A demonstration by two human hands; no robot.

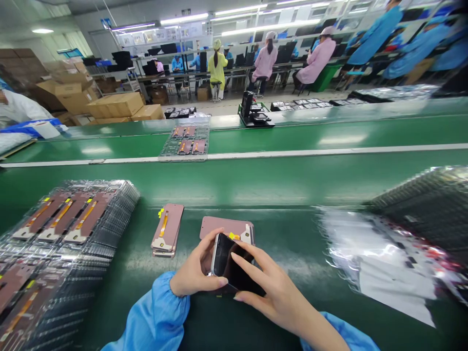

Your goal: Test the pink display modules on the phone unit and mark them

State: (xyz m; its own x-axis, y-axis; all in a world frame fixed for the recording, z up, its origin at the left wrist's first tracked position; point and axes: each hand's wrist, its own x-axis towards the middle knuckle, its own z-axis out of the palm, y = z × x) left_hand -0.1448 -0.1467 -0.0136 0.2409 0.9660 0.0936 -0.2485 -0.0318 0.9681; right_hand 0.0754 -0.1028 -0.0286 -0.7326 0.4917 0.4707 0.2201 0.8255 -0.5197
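My left hand (199,270) is closed round the left end of a dark-faced smartphone (234,270) with a silver edge. The fingers of my right hand (266,282) lie over its right part, thumb at the near edge and fingertips against the dark glass. Just behind the phone lies a pinkish-brown screen panel (215,224) with a yellow tab, partly covered by my hands. To the left rests a small stack of similar panels (168,226) with an orange flex cable on top.
Stacked clear plastic trays (120,214) with panels fill the left side. At right are plastic bags (351,239), a white sheet (395,287) and another tray stack (435,214). Farther back, a tray of panels (192,131) and a black fixture (252,112) stand by the green belt (292,180).
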